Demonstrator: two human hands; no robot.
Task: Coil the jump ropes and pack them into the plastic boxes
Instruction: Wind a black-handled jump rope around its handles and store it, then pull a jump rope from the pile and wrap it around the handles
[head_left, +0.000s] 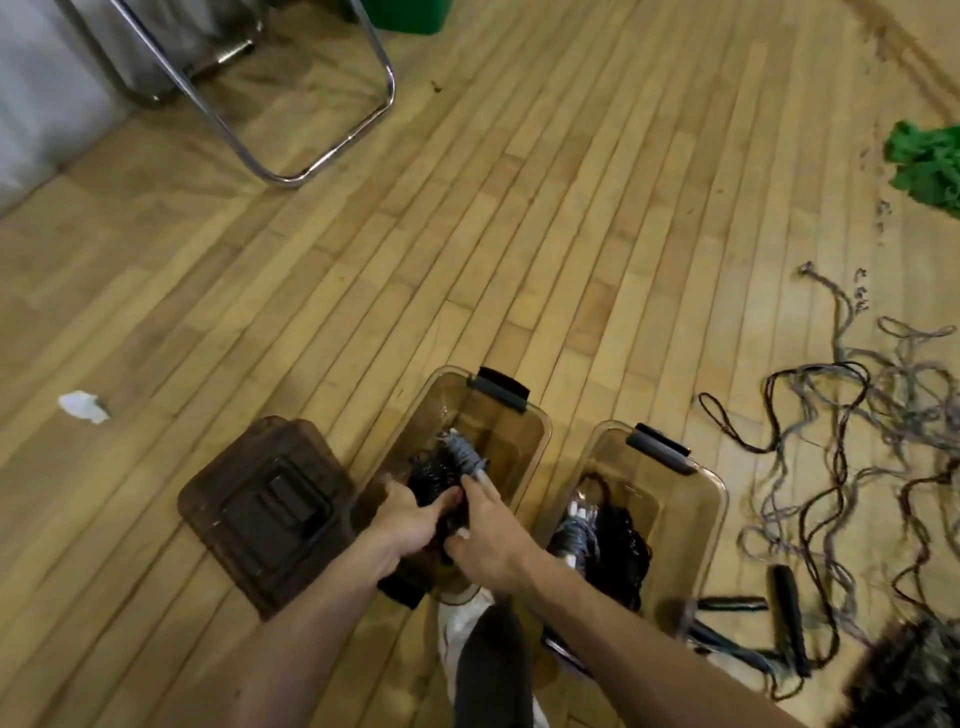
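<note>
Halfway-ish: left box (540, 431) and right box (719, 499) both hold coils, loose ropes (831, 467) litter the floor's (467, 234) right edge. The right hand (488, 535) presses a grey coil (462, 454), fingers straight; the left hand (410, 519) grip, can't tell.

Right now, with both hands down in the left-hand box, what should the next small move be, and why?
Probably release the coiled jump rope and lift both hands out. It already lies inside the plastic box, left hand gripping its dark end, right hand pressing it down; loose ropes wait tangled on the floor.
</note>
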